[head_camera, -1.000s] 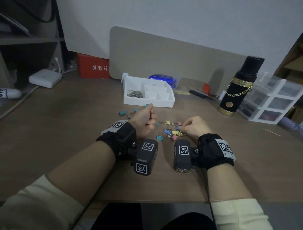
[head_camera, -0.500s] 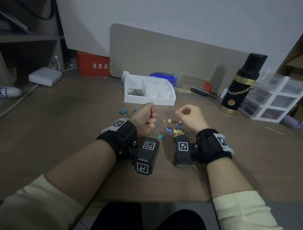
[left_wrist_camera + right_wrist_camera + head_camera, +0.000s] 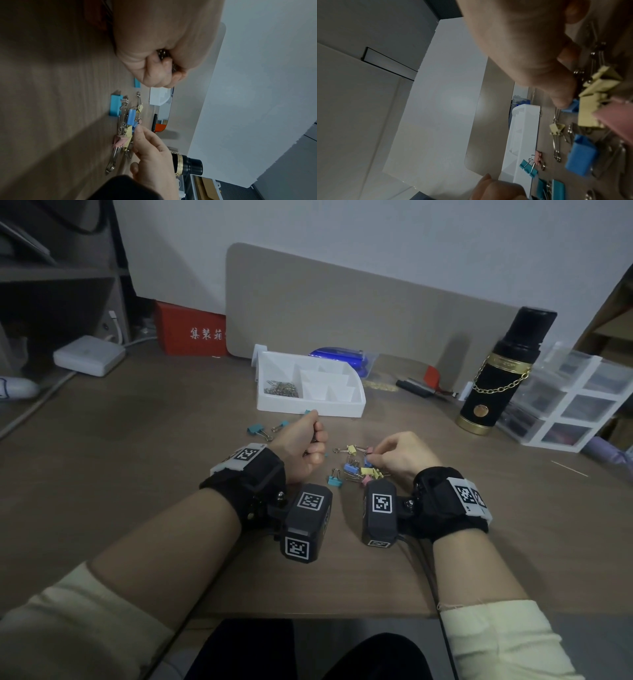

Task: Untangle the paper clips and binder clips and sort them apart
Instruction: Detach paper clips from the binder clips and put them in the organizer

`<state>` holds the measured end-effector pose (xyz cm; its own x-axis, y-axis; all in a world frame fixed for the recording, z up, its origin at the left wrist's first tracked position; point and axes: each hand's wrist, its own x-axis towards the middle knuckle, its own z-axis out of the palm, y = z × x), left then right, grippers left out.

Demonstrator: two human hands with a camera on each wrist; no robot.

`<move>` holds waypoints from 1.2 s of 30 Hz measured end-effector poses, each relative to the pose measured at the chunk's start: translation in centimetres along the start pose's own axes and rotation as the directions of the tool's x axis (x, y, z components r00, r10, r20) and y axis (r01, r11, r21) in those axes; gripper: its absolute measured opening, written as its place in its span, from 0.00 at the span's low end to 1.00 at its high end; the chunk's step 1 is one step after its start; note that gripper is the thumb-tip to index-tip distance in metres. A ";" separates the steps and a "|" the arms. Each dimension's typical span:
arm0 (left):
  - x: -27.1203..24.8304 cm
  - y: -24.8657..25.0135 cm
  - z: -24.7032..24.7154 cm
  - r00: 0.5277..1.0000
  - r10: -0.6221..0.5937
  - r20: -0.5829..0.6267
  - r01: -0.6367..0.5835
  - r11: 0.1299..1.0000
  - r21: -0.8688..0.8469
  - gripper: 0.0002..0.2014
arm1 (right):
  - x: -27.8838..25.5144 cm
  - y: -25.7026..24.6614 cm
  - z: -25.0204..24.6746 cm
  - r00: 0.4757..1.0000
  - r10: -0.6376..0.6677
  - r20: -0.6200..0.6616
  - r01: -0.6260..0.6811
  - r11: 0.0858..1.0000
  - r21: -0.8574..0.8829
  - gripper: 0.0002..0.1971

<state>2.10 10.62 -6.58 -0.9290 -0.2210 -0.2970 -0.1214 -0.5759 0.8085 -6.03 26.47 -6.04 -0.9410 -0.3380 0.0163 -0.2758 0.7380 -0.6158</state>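
coloured binder clips (image 3: 356, 469) under right hand (image 3: 399, 455)

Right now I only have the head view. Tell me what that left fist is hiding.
Observer: The left hand grips a bunch of metal paper clips. They glint between its curled fingers.
Operator: Now report what the right hand is on.
Observer: The right hand pinches a small blue clip at the edge of the tangled pile.
Operator: Check the spot behind the left hand.
Observer: A pink clip lies there beside a teal clip, close to the front wall of the tray.
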 end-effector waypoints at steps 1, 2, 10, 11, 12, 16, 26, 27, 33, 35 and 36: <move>0.0 0.0 0.0 1.000 -0.002 0.002 0.002 1.000 -0.002 0.20 | -0.1 -0.1 0.0 1.000 -0.014 0.009 0.014 1.000 0.004 0.04; 0.1 0.0 -0.1 1.000 -0.003 0.004 0.003 1.000 -0.004 0.20 | -0.1 -0.1 0.0 0.999 -0.028 0.019 0.028 1.000 0.001 0.03; 0.0 0.0 0.0 1.000 -0.011 0.003 0.011 1.000 -0.012 0.20 | -0.1 0.3 -0.1 0.998 -0.043 0.041 0.042 0.999 0.020 0.12; 0.0 0.0 0.0 1.000 -0.011 0.003 0.011 1.000 -0.012 0.20 | -0.1 0.4 -0.2 0.997 -0.036 0.069 0.034 0.999 0.025 0.11; -0.1 0.0 0.0 1.000 -0.011 0.002 0.011 1.000 -0.012 0.20 | 0.0 0.5 -0.2 0.995 -0.030 0.096 0.026 0.999 0.041 0.10; -0.1 0.0 0.0 1.000 -0.006 0.004 0.006 1.000 -0.002 0.20 | -0.1 0.4 -0.3 0.995 -0.032 0.095 0.025 0.996 0.080 0.05; 0.1 -0.1 0.0 1.000 0.001 -0.006 -0.001 1.000 0.000 0.20 | -0.4 -0.8 0.0 0.986 -0.073 0.148 0.070 0.997 0.023 0.07; 0.1 -0.1 -0.1 1.000 0.003 -0.008 -0.003 1.000 0.002 0.20 | -0.5 -0.8 0.0 0.989 -0.081 0.123 0.081 0.997 0.009 0.08; 0.3 -0.1 -0.1 1.000 0.015 -0.006 -0.015 1.000 0.007 0.19 | -0.5 -0.6 0.0 0.993 -0.073 0.091 0.073 0.997 -0.002 0.05; 0.3 -0.1 -0.1 1.000 0.017 -0.001 -0.017 1.000 0.007 0.18 | -0.5 -0.7 0.0 0.993 -0.083 0.089 0.084 0.996 -0.006 0.06; 0.3 -0.2 -0.1 1.000 0.018 0.001 -0.018 1.000 0.006 0.18 | -0.5 -0.7 0.0 0.992 -0.093 0.089 0.094 0.996 -0.011 0.06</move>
<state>1.90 10.57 -6.85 -0.9315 -0.2301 -0.2816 -0.1070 -0.5667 0.8169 -5.31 26.07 -5.63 -0.8901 -0.4558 0.0028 -0.3650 0.7092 -0.6032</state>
